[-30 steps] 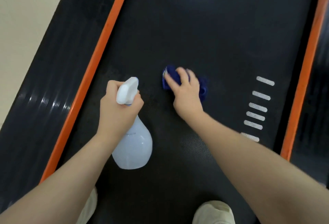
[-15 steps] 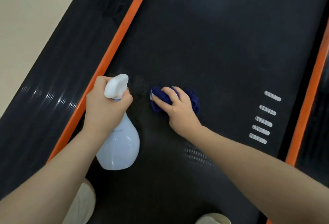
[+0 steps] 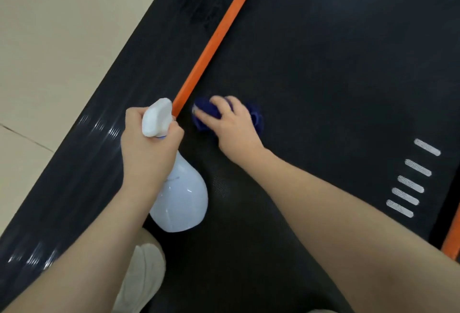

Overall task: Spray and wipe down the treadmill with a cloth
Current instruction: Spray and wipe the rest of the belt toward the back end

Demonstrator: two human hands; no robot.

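Wiping stroke on the treadmill belt (image 3: 336,68). The right hand (image 3: 234,123) lies palm-down on a bunched dark-blue cloth (image 3: 256,118), fingers curled over its far edge and pressing it flat to the belt; the cloth lies directly under this hand, just right of the orange side strip (image 3: 216,36). The left hand (image 3: 146,146) is wrapped round the neck of a white spray bottle (image 3: 181,198), held just left of the cloth hand with its trigger head (image 3: 156,118) pointing away from the person — whether a finger rests on the trigger cannot be told.

To do the step well, the wiping hand should probably keep even downward pressure and carry overlapping strokes right up to the strip, where residue may collect.

Materials: the belt is matte black with a fine dotted weave; the side rail (image 3: 82,163) left of the bottle hand is glossier, ribbed, and catches highlights. The bottle is smooth, translucent plastic, bulbous below a narrow neck. The cloth looks soft and plush. White textured bars (image 3: 410,183) are printed on the belt, well to the right of the cloth hand. A pale shoe (image 3: 139,278) stands below the bottle hand.
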